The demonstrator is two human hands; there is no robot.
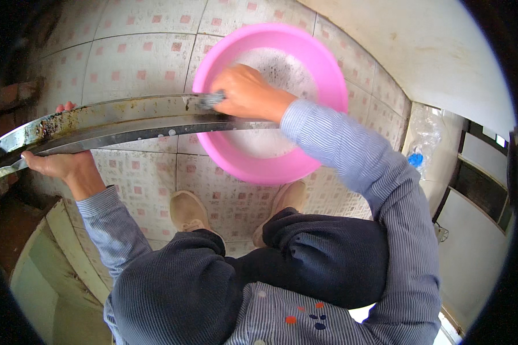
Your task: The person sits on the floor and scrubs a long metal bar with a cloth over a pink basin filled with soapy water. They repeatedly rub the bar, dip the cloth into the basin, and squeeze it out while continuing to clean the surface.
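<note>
A long metal panel (146,114) with brown, greasy stains along its channel stretches from the left rim to over a pink plastic basin (328,86). My left hand (60,166) grips the panel near its left end, with fingertips showing beyond its far edge. Bunched in my right hand (241,92) is a grey scouring pad (211,100), pressed against the panel's stained channel above the basin. The right hand is slightly blurred. Whitish, foamy water (280,69) with dark specks lies in the basin. The panel's right end is partly hidden by my right forearm.
The basin stands on a tiled floor (134,60) with pink squares, just beyond my shoes (190,211). A pale wall or panel (423,47) rises at the upper right. Clear plastic with a blue piece (415,160) lies at the right. An open pale cabinet (64,254) is at the lower left.
</note>
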